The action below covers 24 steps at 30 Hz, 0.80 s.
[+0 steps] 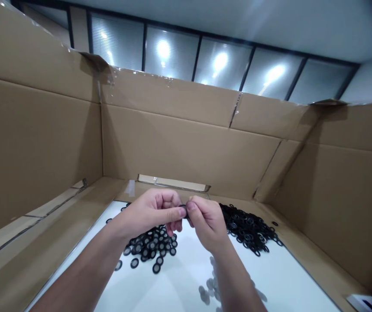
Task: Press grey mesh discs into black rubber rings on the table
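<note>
Bg glass [223,60] has glare, R edge dark.

Boxed in at left, back and right by tall brown cardboard walls [179,143], creased lengthwise and edged on top with glossy clear tape [111,82]. At the base, a matching cardboard floor [82,216], with a flat white panel [179,290] over its middle. Beyond the back wall, a slanting row of dark-framed translucent panes [173,34], marked by bright white glows [221,61]. Above, a pale bluish surface [205,17], wall or ceiling unclear.
</note>
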Motion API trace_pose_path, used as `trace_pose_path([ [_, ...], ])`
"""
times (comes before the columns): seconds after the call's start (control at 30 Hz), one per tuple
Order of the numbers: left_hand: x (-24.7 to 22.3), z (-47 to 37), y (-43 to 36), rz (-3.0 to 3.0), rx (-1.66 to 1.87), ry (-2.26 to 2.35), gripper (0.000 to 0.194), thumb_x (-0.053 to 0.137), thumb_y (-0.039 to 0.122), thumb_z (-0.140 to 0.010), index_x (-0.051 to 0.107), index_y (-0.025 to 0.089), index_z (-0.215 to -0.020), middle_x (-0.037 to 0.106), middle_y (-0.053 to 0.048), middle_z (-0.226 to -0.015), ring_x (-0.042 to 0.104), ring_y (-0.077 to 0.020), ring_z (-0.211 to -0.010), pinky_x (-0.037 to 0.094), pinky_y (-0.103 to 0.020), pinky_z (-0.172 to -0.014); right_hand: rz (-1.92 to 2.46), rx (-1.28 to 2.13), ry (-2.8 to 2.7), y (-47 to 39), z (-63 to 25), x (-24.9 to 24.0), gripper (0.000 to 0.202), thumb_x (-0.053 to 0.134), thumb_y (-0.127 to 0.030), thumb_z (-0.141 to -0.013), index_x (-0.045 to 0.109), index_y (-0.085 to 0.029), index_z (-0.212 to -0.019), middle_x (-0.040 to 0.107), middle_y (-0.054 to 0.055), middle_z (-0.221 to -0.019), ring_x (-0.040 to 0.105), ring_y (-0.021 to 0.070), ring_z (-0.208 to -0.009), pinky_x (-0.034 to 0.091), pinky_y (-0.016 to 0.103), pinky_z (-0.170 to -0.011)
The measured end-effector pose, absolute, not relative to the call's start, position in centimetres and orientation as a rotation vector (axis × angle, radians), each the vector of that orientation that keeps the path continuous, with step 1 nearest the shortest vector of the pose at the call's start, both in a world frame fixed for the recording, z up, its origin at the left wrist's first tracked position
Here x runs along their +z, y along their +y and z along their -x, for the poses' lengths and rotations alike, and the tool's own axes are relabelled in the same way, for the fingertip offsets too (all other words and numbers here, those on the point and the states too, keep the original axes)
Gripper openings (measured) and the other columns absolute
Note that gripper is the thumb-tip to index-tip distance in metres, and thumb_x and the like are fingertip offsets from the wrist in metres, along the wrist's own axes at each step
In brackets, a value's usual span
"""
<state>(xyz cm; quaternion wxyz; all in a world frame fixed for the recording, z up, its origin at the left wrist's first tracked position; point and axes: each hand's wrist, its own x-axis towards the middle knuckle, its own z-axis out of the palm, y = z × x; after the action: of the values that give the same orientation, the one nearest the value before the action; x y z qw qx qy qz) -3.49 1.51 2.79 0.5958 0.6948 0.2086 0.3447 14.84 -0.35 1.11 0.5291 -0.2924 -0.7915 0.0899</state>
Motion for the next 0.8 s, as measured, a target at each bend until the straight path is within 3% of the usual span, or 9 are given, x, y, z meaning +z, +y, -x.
trace_pose_path([
  [0.23, 3.3, 4.3, 1.7, -1.681, 0.716, 0.566, 0.025, 0.073, 0.03, -0.084, 0.055, 0.016, -0.074, 0.061, 0.004, -0.062, 0.058, -0.0088, -0.056, 0.045, -0.02, -0.056, 0.61, 0.007, -1.997, -0.2, -15.3, 1.5, 0.036, 0.044, -0.022, -0.099, 0.04, -0.021, -0.063, 0.039, -0.004, -0.058, 0.038, 0.01, -0.051, 0.03, 0.026, -0.051],
  [0.43, 2.9, 3.7, 1.8, -1.582, 0.895, 0.452, 0.02, 0.071, 0.032, -0.088, 0.061, 0.016, -0.083, 0.065, 0.0, -0.076, 0.062, -0.0109, -0.069, 0.053, -0.022, -0.062, 0.652, -0.09, -1.777, -0.3, -13.8, 0.4, 0.031, 0.047, -0.02, -0.099, 0.048, -0.02, -0.068, 0.045, -0.003, -0.061, 0.042, 0.0106, -0.053, 0.032, 0.025, -0.053],
  [0.63, 3.2, 3.4, 1.6, -1.565, 0.954, 0.482, 0.016, 0.072, 0.029, -0.087, 0.064, 0.015, -0.084, 0.061, 0.001, -0.077, 0.062, -0.0104, -0.069, 0.055, -0.021, -0.062, 0.716, 0.045, -1.862, -0.5, -14.4, 0.8, 0.032, 0.047, -0.023, -0.1, 0.048, -0.02, -0.069, 0.045, -0.004, -0.06, 0.043, 0.0094, -0.055, 0.031, 0.024, -0.054],
  [0.8, 3.8, 4.0, 1.2, -1.645, 0.867, 0.652, 0.019, 0.073, 0.026, -0.084, 0.062, 0.014, -0.075, 0.059, 0.003, -0.07, 0.063, -0.0102, -0.067, 0.052, -0.02, -0.064, 0.74, 0.118, -1.963, -0.3, -15.0, 1.1, 0.038, 0.048, -0.026, -0.1, 0.04, -0.02, -0.064, 0.038, -0.006, -0.058, 0.034, 0.0082, -0.052, 0.026, 0.023, -0.051],
])
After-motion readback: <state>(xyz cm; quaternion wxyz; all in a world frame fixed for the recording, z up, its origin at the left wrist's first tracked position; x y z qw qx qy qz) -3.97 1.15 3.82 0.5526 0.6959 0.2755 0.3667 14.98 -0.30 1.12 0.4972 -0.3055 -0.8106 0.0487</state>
